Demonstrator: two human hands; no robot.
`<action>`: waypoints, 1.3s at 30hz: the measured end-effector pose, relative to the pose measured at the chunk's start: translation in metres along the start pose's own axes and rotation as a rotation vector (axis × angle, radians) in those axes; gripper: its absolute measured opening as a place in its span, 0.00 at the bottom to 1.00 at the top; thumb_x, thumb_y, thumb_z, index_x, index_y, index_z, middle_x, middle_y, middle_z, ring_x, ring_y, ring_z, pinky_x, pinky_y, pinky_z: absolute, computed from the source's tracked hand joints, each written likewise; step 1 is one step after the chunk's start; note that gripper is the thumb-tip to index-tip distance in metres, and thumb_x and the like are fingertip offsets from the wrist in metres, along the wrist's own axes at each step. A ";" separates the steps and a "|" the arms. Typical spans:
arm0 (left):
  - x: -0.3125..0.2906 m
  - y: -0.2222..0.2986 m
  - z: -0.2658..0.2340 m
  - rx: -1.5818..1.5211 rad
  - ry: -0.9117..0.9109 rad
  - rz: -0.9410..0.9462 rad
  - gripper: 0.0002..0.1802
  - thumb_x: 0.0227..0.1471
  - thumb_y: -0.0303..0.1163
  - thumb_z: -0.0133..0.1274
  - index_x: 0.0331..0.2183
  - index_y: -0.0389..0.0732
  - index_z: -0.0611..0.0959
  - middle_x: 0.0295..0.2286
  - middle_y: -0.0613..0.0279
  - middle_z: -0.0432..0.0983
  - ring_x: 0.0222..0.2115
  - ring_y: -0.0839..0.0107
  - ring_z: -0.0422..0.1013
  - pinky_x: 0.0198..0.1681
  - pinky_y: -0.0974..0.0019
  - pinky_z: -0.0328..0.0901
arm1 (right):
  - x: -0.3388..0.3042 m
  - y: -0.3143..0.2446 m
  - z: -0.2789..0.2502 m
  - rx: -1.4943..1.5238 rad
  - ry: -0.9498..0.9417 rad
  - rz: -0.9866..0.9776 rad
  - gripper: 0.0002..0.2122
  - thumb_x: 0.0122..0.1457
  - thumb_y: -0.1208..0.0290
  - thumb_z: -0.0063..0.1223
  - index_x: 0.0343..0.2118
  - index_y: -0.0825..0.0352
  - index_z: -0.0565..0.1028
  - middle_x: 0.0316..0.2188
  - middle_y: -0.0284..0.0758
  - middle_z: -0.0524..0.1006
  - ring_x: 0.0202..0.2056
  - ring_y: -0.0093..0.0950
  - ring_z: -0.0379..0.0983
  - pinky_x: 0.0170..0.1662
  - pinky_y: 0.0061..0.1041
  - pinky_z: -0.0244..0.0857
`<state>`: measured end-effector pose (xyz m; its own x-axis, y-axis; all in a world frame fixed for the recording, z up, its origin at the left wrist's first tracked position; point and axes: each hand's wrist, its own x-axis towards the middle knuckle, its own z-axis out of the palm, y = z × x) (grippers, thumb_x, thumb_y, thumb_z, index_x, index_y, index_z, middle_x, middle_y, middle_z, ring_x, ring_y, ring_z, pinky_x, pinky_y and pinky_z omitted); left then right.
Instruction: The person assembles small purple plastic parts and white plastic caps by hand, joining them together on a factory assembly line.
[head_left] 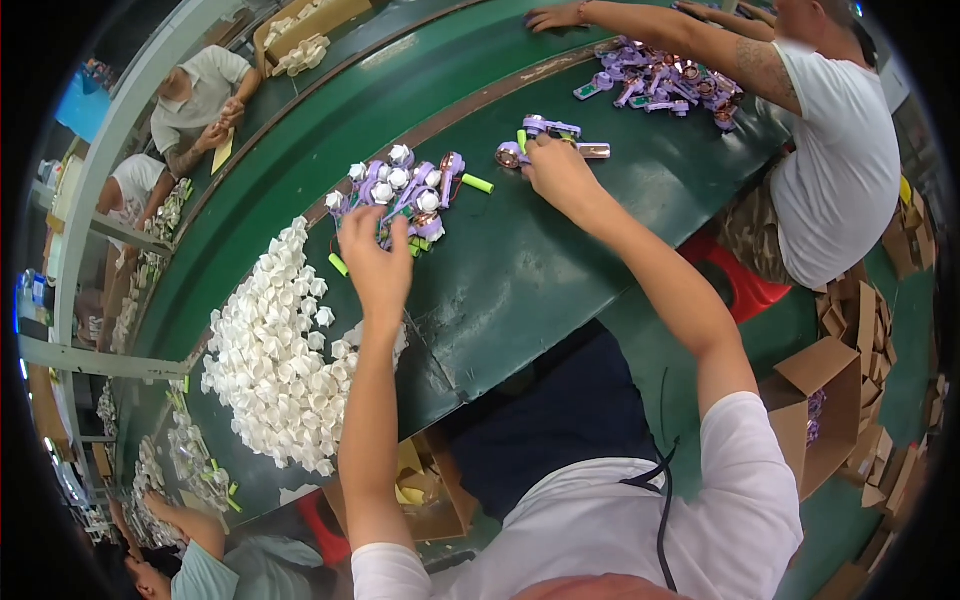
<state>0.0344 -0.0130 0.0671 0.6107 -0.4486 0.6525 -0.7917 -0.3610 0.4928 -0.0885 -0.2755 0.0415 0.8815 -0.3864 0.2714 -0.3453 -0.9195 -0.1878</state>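
My left hand (374, 255) reaches to the near side of a pile of lilac plastic assemblies (383, 190) topped with white flower-shaped caps. Its thumb and fingers are apart, and nothing shows between them. Further right, my right hand (562, 172) has its fingers closed on a lilac-and-copper plastic part (536, 124) with a bright green tube; the fingers hide some of it. Another lilac part with a copper-coloured end (597, 151) lies beside that hand. Close to my left forearm is a big heap of loose white flower-shaped caps (280, 350).
A green worktable (500, 290) runs along a green conveyor belt (430, 60) with a brown edge strip. More lilac parts (670, 80) are heaped before a co-worker (835, 150) on the right. Several people work across and to the left. An open cardboard box (825, 405) stands at right.
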 end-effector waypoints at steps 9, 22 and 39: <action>-0.058 0.047 0.014 -0.406 -0.340 0.021 0.07 0.48 0.24 0.60 0.31 0.32 0.82 0.29 0.54 0.76 0.28 0.61 0.74 0.32 0.64 0.69 | 0.055 -0.074 0.001 0.345 0.122 0.077 0.17 0.51 0.59 0.63 0.29 0.72 0.79 0.31 0.54 0.78 0.37 0.51 0.77 0.40 0.44 0.72; -0.050 0.040 -0.009 -0.686 -0.004 -0.192 0.41 0.44 0.34 0.67 0.57 0.33 0.68 0.37 0.50 0.76 0.33 0.63 0.73 0.38 0.62 0.69 | -0.021 -0.125 -0.094 0.574 -0.130 0.104 0.14 0.51 0.66 0.63 0.29 0.75 0.80 0.19 0.36 0.79 0.19 0.21 0.72 0.25 0.24 0.64; -0.092 0.004 0.030 -1.556 -0.453 -0.712 0.17 0.62 0.35 0.50 0.51 0.40 0.72 0.48 0.62 0.71 0.49 0.72 0.67 0.51 0.63 0.65 | 0.031 -0.321 0.064 0.204 -0.425 -0.881 0.13 0.48 0.75 0.59 0.39 0.71 0.76 0.39 0.49 0.75 0.42 0.47 0.75 0.45 0.41 0.71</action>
<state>-0.0248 0.0021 -0.0086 0.5531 -0.8327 0.0255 0.4890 0.3493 0.7993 0.0706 0.0121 0.0501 0.8522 0.5218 0.0386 0.5137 -0.8203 -0.2515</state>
